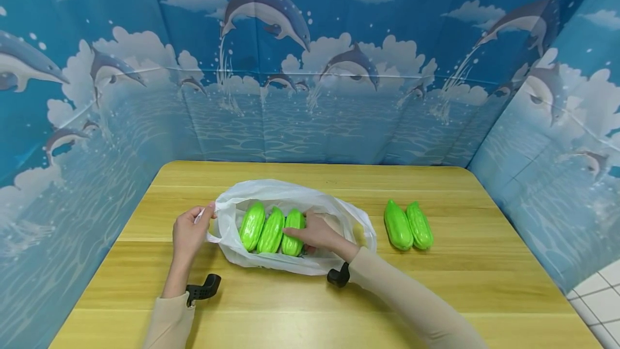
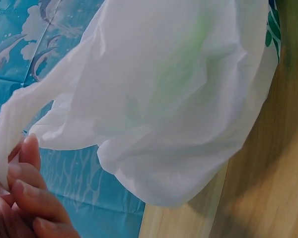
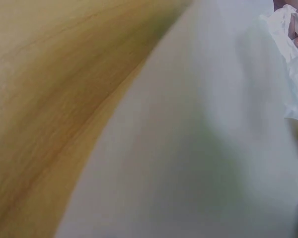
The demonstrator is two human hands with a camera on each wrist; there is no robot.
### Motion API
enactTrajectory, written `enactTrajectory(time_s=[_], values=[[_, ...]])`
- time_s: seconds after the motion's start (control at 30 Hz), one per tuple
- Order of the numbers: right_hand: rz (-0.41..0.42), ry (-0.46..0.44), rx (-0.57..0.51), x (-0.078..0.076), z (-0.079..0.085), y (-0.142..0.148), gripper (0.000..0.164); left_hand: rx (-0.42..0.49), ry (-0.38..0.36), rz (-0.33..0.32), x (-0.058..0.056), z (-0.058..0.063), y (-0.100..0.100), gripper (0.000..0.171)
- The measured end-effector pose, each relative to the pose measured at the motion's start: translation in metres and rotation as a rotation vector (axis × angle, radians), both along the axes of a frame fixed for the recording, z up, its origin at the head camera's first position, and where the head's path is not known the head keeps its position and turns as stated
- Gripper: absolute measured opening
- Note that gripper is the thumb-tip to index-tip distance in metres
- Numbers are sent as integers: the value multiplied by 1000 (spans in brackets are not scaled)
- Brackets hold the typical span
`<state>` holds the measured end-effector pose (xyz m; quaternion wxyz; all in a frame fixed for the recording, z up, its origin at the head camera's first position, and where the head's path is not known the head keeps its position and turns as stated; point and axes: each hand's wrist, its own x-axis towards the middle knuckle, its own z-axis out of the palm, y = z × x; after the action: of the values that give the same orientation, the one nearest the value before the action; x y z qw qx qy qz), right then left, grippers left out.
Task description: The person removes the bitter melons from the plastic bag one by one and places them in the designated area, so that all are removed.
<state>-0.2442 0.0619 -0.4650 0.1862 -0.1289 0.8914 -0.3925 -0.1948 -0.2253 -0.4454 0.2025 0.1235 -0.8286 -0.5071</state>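
A white plastic bag (image 1: 290, 264) lies on its side-spread opening on the table, with three glossy, ridged green bitter melons (image 1: 270, 230) side by side in it. My left hand (image 1: 189, 232) pinches the bag's handle at its left end; in the left wrist view the fingers curl round the white handle (image 2: 10, 124). Inside the bag, my right hand (image 1: 319, 232) grips the rightmost bitter melon (image 1: 294, 221), thumb across its top. The bag wall fills most of the right wrist view and hides that hand there.
Two more bitter melons (image 1: 399, 225) lie together on the wooden table (image 1: 271, 311), right of the bag. A blue dolphin-print curtain (image 1: 310, 123) hangs behind and along the sides of the table. Black wrist cameras (image 1: 205, 287) sit on both wrists.
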Motion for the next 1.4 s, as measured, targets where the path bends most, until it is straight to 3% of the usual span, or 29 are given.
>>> enactTrajectory(time_s=[0.93,1.4], values=[[-78,6,-96,3,3,3,86,12,9,-4,0,0,-2,49],[-89,112,-95,8,7,3,79,-8,20,10,0,0,-2,49]])
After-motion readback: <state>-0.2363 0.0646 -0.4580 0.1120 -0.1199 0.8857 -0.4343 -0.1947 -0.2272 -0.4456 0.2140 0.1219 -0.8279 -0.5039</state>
